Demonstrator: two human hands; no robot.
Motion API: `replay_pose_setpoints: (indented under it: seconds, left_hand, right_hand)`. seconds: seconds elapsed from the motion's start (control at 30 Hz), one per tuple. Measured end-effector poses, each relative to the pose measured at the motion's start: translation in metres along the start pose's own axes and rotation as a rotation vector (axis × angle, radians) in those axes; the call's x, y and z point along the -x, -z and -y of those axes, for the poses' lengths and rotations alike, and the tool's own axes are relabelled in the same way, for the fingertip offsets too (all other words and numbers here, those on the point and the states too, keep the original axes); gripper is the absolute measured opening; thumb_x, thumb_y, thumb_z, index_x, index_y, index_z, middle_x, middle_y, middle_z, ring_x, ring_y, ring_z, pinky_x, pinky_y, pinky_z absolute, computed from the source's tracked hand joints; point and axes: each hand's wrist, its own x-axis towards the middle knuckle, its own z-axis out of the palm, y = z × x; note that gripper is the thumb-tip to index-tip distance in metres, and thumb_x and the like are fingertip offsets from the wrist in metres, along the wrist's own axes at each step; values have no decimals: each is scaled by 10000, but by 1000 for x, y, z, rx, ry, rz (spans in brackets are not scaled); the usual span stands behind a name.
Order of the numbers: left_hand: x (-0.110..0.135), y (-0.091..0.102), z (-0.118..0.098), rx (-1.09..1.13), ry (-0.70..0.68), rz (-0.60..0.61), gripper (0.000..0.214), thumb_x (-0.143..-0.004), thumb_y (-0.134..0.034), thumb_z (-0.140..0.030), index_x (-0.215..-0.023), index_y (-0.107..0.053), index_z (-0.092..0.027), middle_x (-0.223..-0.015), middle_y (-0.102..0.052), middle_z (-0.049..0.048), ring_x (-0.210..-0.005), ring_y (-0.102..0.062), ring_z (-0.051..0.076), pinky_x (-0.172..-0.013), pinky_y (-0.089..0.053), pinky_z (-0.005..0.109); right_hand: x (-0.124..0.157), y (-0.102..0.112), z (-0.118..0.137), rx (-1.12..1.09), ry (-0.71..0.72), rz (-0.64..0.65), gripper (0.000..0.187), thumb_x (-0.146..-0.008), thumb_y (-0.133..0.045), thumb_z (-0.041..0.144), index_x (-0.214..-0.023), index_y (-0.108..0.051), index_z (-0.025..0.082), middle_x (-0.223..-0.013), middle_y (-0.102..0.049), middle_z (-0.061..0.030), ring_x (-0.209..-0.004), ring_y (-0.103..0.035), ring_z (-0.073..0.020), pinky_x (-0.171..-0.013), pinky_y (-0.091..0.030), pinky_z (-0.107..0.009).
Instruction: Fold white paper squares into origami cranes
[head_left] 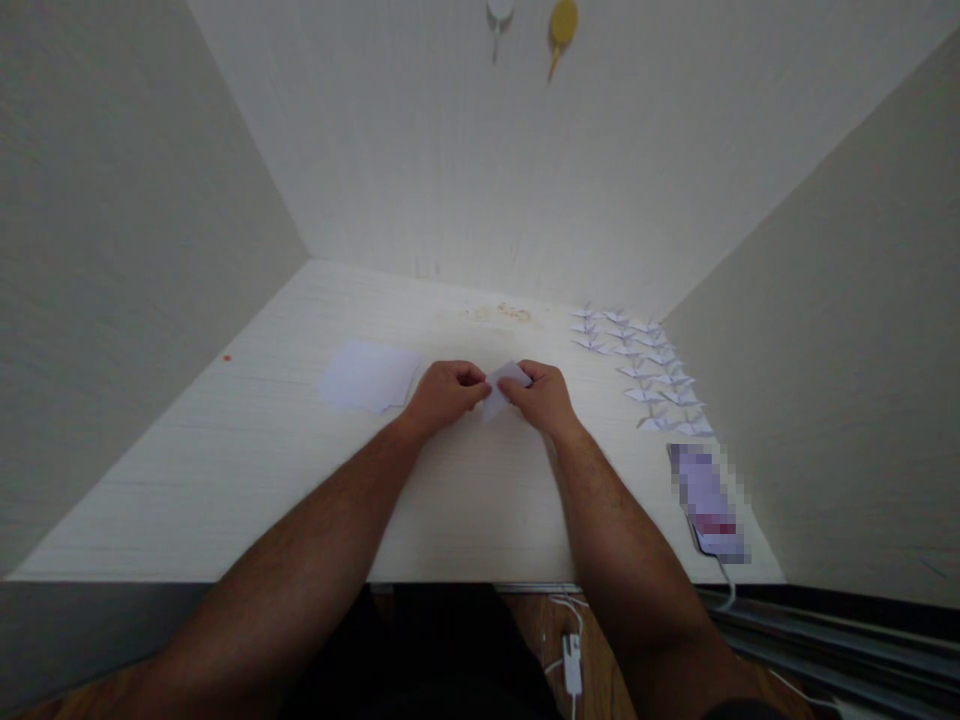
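Note:
A small folded piece of white paper (496,402) is held between my two hands above the middle of the table. My left hand (452,392) pinches its left edge with thumb and fingertips. On the other side my right hand (541,392) grips the paper, its thumb lying across the face and the fingers behind. A loose stack of white paper sheets (369,374) lies just left of my left hand. To the right, several folded white paper cranes (636,368) stand in rows on the table.
A phone (709,500) with a blurred-out screen lies at the table's right front, its white cable (727,588) hanging over the edge. Walls enclose the table (225,480) at the left, back and right. A white power strip (572,664) sits on the floor below.

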Motion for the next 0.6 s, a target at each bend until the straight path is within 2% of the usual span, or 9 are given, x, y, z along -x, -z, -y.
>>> replay_pose_setpoints:
  seconds: [0.37,0.6]
  left_hand:
    - [-1,6,1,48,50,72,135,-700,-617,-233,-707,-716,-142,-478,-595,-11,-401,-439,76,-434,-314,195]
    - [-2,6,1,46,65,44,115,-689,-621,-219,-682,-710,-146,-484,-596,-11,-421,-465,79,-458,-335,198]
  right_hand:
    - [0,-1,-7,-40,-5,53,146,-745,-630,313,-696,-648,177,-599,-587,24,-528,-497,-102,-482,-360,-214]
    - [0,-1,-4,-72,-2,63,125,-754,-622,294,-731,-670,181,-619,-622,16,-548,-544,-110,-503,-420,-218]
